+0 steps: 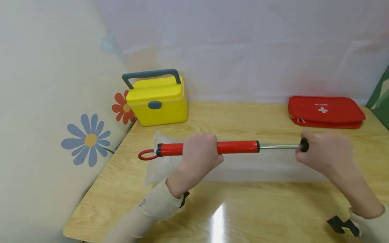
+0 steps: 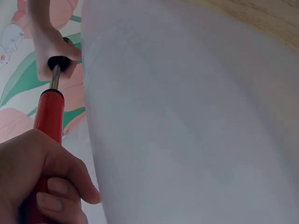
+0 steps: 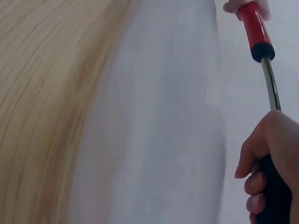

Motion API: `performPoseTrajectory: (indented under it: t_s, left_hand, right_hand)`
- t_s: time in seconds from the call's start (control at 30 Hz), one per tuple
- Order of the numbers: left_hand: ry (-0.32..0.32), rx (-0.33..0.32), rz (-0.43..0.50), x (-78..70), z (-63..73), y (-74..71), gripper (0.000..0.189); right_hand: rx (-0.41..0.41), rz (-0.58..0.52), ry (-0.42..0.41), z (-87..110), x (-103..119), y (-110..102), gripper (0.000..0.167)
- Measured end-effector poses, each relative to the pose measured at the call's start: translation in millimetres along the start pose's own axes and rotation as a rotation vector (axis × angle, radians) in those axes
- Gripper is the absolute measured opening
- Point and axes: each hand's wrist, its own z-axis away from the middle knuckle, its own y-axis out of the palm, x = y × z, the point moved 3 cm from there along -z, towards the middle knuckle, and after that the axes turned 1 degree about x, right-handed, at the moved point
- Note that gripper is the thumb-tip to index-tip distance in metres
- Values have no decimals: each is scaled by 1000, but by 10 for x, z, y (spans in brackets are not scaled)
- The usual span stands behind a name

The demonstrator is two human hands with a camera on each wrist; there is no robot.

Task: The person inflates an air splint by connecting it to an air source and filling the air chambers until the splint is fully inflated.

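A red hand pump [image 1: 238,147] is held level above the table in the head view, its metal rod [image 1: 278,146] drawn partly out to the right. My left hand [image 1: 199,152] grips the red barrel, fingers wrapped round it. With my right hand [image 1: 326,150] I grip the black handle [image 3: 275,196] at the rod's end. From the barrel's left end loops a short red hose [image 1: 147,155]. Below and behind the pump lies a long, translucent whitish plastic bag [image 1: 249,168], puffed up in both wrist views.
A yellow box [image 1: 161,111] with a grey carrying handle stands at the back left of the wooden table [image 1: 121,202]. At the back right lies a red first-aid pouch [image 1: 331,116] with a white cross. A wall with painted flowers [image 1: 88,140] borders the left side.
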Motion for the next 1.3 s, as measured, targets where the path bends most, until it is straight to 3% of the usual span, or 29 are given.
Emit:
performPoseTrajectory:
  t_s: [0.3,0.6,0.77,0.9,1.0,1.3]
  left_hand:
    - [8,64,-9,-178,5,102,31]
    - [47,36,-27,-347,35,129,41]
    - [85,26,-11,-252,35,102,34]
    - [19,69,-4,-33,10,73,33]
    - [-7,82,-13,58,4,63,34]
    - [47,55,-22,-145,-4,112,35]
  right_hand:
    - [76,-5,-63,-113,412,91,33]
    - [147,-3,-75,-110,677,135,34]
    - [71,-70,-99,-55,567,136,28]
    - [38,-70,-45,-12,230,103,25]
    - [62,-33,-6,-2,69,57,26]
    - [172,-18,-45,-105,371,99,28]
